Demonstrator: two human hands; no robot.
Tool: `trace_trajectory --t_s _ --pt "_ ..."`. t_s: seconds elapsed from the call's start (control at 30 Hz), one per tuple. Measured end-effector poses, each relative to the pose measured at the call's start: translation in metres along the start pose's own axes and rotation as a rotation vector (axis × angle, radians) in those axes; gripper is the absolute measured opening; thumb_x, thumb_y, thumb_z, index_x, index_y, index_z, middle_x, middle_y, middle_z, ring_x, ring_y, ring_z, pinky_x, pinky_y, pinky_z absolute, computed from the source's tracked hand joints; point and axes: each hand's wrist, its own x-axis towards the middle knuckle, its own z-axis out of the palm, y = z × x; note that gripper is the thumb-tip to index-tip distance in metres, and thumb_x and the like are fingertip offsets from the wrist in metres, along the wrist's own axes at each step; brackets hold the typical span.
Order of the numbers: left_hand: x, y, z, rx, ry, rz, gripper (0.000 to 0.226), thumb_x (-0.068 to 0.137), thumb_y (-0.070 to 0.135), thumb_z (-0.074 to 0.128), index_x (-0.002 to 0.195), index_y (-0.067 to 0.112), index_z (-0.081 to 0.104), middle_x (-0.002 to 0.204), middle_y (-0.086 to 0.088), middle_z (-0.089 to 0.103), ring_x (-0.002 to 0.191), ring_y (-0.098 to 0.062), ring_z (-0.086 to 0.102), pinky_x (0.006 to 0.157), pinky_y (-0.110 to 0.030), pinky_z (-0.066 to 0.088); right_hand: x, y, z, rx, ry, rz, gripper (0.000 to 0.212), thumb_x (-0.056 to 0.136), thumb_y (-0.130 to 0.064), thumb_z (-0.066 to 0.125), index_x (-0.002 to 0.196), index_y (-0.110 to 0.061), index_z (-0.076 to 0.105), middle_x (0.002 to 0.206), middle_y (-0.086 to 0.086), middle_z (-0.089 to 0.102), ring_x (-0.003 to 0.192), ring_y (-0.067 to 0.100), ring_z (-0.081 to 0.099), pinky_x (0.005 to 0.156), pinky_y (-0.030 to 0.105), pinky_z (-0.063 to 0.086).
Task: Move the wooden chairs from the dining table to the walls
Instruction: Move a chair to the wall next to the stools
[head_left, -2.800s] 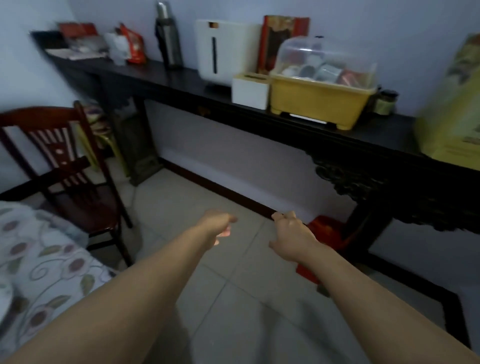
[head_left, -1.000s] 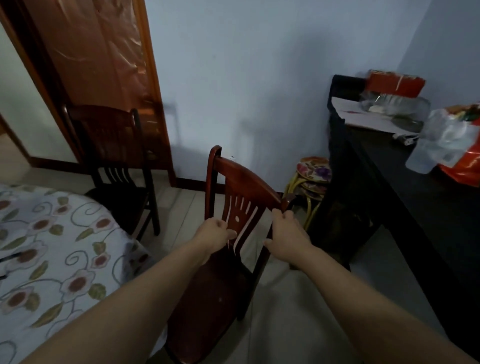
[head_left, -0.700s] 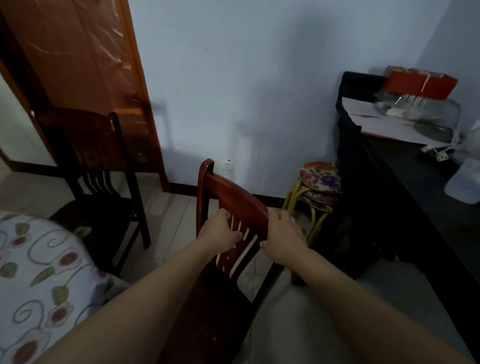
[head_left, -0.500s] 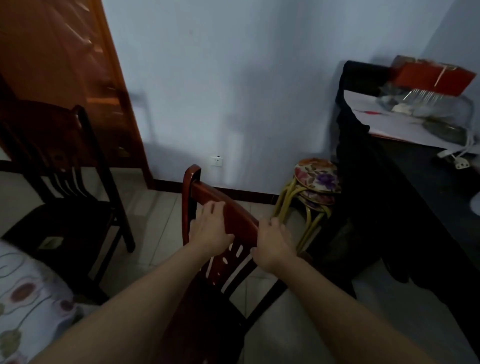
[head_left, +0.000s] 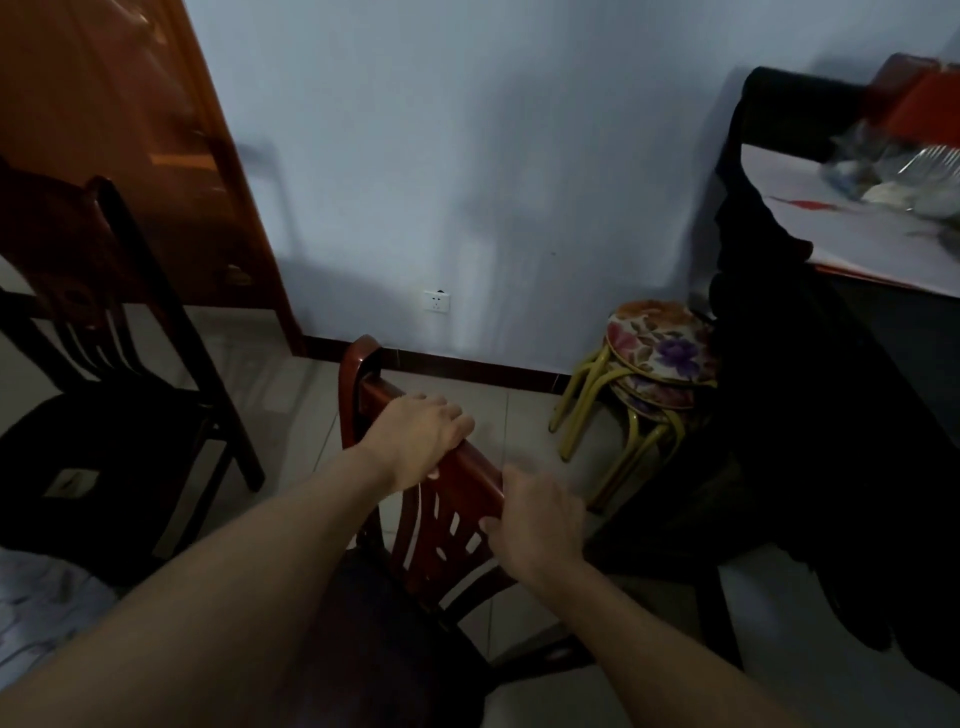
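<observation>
A reddish wooden chair (head_left: 358, 384) stands right in front of me, its slatted back towards the pale wall. My left hand (head_left: 421, 436) is closed over the top rail near its left post. My right hand (head_left: 535, 525) grips the same rail further right, fingers wrapped over the edge. The dark seat of this chair lies between my forearms. A second, darker wooden chair (head_left: 104, 332) stands at the left, facing away from the wall. A corner of the flowered tablecloth of the dining table (head_left: 36, 618) shows at the bottom left.
A stack of yellow-legged stools with flowered cushions (head_left: 654, 358) sits by the wall to the right. Beyond it stands a long black side table (head_left: 810, 332) with papers and boxes. A brown door (head_left: 156, 156) is at the upper left, a wall socket (head_left: 436, 301) low on the wall.
I turned from the side table to the chair and took hold of its top rail with both hands. The chair and I have moved closer to the wall; the tablecloth has slid out of view.
</observation>
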Motion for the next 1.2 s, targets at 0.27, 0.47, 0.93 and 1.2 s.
trace_trajectory --t_s 0.27,0.47,0.93,1.2 --pt "-0.012 -0.038 -0.030 -0.014 -0.074 0.061 0.018 0.078 0.022 0.067 0.093 0.019 0.059 0.082 0.005 0.053 0.082 -0.015 0.058 0.067 -0.025 0.035 0.014 -0.022 -0.005 -0.012 0.004 -0.147 0.026 0.078 -0.030 0.071 0.102 -0.025 0.060 0.093 -0.005 0.067 0.080 0.011 0.065 0.066 0.023 0.050" --pt "-0.018 -0.065 -0.069 0.069 -0.029 -0.002 0.014 0.077 0.020 0.066 0.089 0.019 0.059 0.082 0.002 0.057 0.079 -0.018 0.059 0.063 -0.028 0.034 0.041 -0.046 -0.037 -0.018 0.013 -0.260 0.021 0.079 -0.030 0.065 0.099 -0.029 0.057 0.084 -0.010 0.058 0.085 0.013 0.061 0.074 0.028 0.038" --pt "0.123 -0.095 -0.126 0.212 -0.023 -0.191 0.025 0.076 0.026 0.064 0.099 0.020 0.057 0.097 -0.002 0.064 0.086 -0.027 0.064 0.062 -0.033 0.040 0.196 -0.001 -0.136 -0.170 0.116 -0.519 0.024 0.078 -0.030 0.063 0.100 -0.022 0.057 0.098 0.003 0.069 0.089 0.027 0.065 0.074 0.031 0.045" --pt "0.225 -0.122 -0.140 0.208 0.057 -0.233 0.017 0.074 0.025 0.063 0.088 0.019 0.056 0.086 0.000 0.064 0.072 -0.024 0.059 0.054 -0.028 0.025 0.301 0.027 -0.174 -0.208 0.214 -0.476 0.022 0.078 -0.026 0.068 0.095 -0.021 0.055 0.094 0.003 0.068 0.083 0.024 0.064 0.065 0.027 0.034"
